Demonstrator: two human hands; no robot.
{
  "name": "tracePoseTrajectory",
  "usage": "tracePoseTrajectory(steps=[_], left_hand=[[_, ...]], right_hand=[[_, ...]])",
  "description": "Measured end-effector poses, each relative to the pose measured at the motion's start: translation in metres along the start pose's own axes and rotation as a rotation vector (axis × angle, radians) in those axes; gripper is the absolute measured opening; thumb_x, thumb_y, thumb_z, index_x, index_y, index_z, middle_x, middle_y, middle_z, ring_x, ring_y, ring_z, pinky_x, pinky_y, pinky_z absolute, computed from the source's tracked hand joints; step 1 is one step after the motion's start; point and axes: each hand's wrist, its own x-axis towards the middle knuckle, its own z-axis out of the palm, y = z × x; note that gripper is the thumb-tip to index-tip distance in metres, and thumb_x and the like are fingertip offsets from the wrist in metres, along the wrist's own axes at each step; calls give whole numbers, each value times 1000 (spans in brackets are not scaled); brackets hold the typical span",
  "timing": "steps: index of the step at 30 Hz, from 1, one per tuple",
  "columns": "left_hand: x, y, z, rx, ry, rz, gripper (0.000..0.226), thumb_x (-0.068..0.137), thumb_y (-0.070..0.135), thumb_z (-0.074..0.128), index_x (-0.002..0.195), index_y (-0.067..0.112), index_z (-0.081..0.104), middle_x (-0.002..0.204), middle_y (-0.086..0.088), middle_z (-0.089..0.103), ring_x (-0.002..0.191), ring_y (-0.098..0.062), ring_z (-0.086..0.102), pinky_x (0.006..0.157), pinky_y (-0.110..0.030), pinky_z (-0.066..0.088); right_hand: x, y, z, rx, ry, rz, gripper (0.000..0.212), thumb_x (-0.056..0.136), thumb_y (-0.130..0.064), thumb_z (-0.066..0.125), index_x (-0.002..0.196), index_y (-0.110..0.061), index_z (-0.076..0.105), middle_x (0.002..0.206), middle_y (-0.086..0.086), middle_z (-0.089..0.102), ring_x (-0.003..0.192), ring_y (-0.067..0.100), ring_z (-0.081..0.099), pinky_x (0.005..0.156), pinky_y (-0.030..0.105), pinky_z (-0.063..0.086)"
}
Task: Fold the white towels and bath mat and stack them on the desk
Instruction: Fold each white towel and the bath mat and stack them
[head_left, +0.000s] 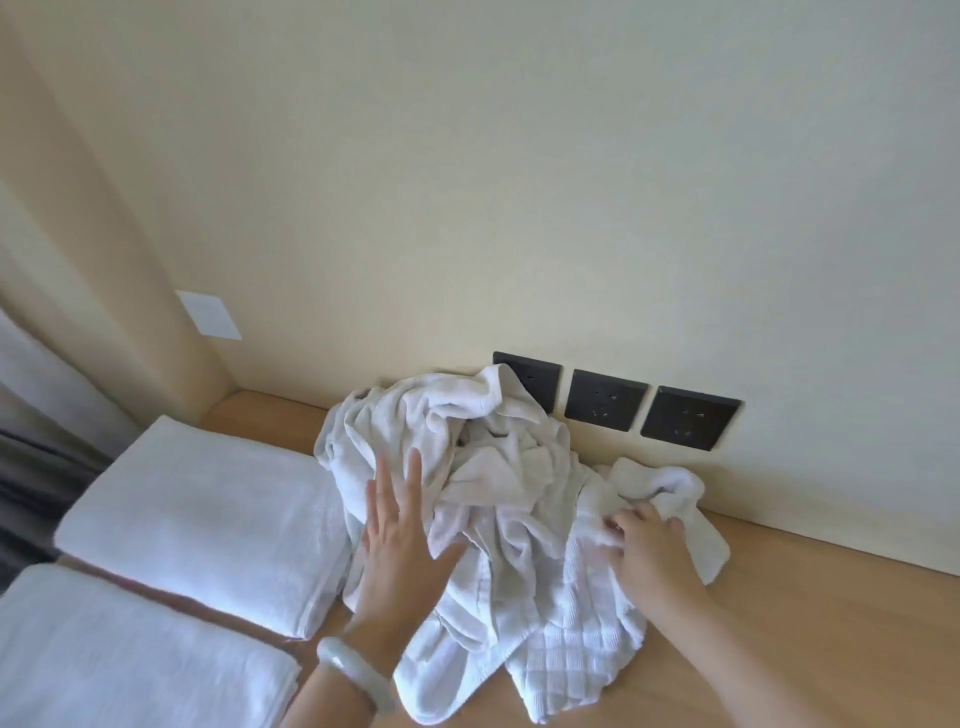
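A crumpled heap of white towels (483, 467) lies on the wooden desk (779, 613) against the wall. A waffle-textured cloth (576, 654), maybe the bath mat, spreads from the heap toward me. My left hand (405, 545), a pale bangle on its wrist, rests flat with straight fingers on the heap's left side. My right hand (649, 551) has its fingers curled into the cloth on the heap's right side, next to a small white towel (670, 488). Two folded white towels lie at the left, one further back (202, 519) and one nearer (124, 660).
Three black wall sockets (605, 400) sit just above the desk behind the heap. A white switch plate (208, 314) is on the left wall. Grey curtain fabric (31, 467) hangs at the far left. Bare desk surface shows to the right of the heap.
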Motion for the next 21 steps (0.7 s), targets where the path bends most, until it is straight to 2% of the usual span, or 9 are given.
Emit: tracePoseTrajectory(steps=[2,4,5,7,10,12,15,18,21], left_hand=[[-38,-20,18,-19,-29,-206,120,82,40,72,142,39,-31,157,-1,-31,148,-25,-17,118,-45,11],[-66,-32,39,49,-183,-318,125,79,48,73,137,29,-36,158,-14,-23,148,-31,-13,119,-44,9],[-72,-36,48,128,-226,-280,132,69,50,78,143,25,-28,159,-17,-15,148,-34,-7,119,-46,14],[-75,-41,56,221,-277,-189,140,36,50,89,152,19,19,154,-17,13,139,-41,19,106,-54,40],[-72,-41,48,175,-230,-252,101,73,11,67,154,21,6,157,-12,5,135,-33,28,111,-40,35],[-68,-31,35,15,-229,-256,79,79,-5,43,150,22,20,147,-2,25,121,-20,42,100,-29,40],[-55,-9,16,-79,-142,-198,44,86,-1,48,125,19,50,121,3,53,102,-13,51,86,-24,41],[-41,23,-5,-229,-46,-124,37,89,0,54,121,17,56,114,5,60,106,-13,54,88,-23,39],[-30,64,-37,-421,20,-122,28,86,-1,59,106,18,64,101,10,66,95,-11,58,72,-17,39]], right_hand=[[0,-1,-4,155,61,28,26,94,-21,51,68,-19,47,86,-4,49,83,26,45,65,28,27],[-5,-4,-15,400,98,76,35,92,-18,58,61,-7,45,68,2,47,71,28,48,56,26,25],[-10,-7,-23,514,112,96,37,92,-17,59,61,-5,45,61,1,46,62,23,46,52,24,24],[-19,-12,-41,698,167,138,37,92,-18,59,60,-5,45,52,-5,39,52,15,37,46,20,25],[-28,-14,-68,960,282,178,23,94,-16,59,74,-5,59,61,6,45,56,16,40,40,12,33],[-35,-14,-92,1108,329,175,19,94,-15,58,77,-8,64,63,7,50,59,18,44,50,16,39],[-44,-11,-135,1317,438,171,15,94,-16,59,83,-16,70,80,4,64,77,19,56,72,32,47],[-51,-7,-179,1464,522,127,15,95,-11,58,87,-16,69,92,6,69,91,20,64,84,34,55],[-52,2,-204,1408,556,99,12,95,-11,58,94,-4,67,97,13,68,93,23,66,87,39,56]])
